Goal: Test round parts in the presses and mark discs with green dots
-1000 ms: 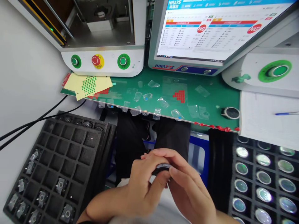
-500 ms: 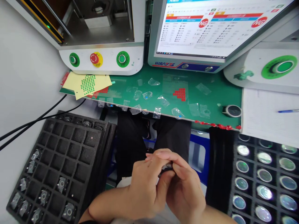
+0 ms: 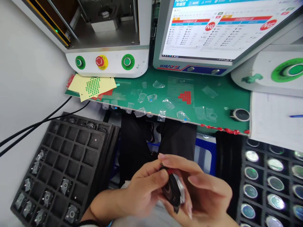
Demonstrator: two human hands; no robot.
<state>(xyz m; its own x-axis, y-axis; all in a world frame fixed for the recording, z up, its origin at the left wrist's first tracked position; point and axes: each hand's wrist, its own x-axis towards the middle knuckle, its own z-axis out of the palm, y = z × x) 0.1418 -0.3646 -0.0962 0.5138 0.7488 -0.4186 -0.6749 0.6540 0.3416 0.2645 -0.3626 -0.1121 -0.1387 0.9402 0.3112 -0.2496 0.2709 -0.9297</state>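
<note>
Low in the middle of the view, over my lap, both hands hold a small round black part with a silver rim. My left hand pinches its left edge between thumb and fingers. My right hand cups it from the right, fingers curled around its rim. The part is tilted on edge, its dark face turned to the left. A tiny red bit shows at its top between my fingertips.
A black foam tray with several small parts lies at left. Another black tray of round lenses is at right. Beyond is a green mat with film scraps, red and green stickers, a round part, a button panel, a monitor.
My hands have parted slightly and turned the round part on edge, so its silver rim and dark face now show. The view shifted a little to the left.
</note>
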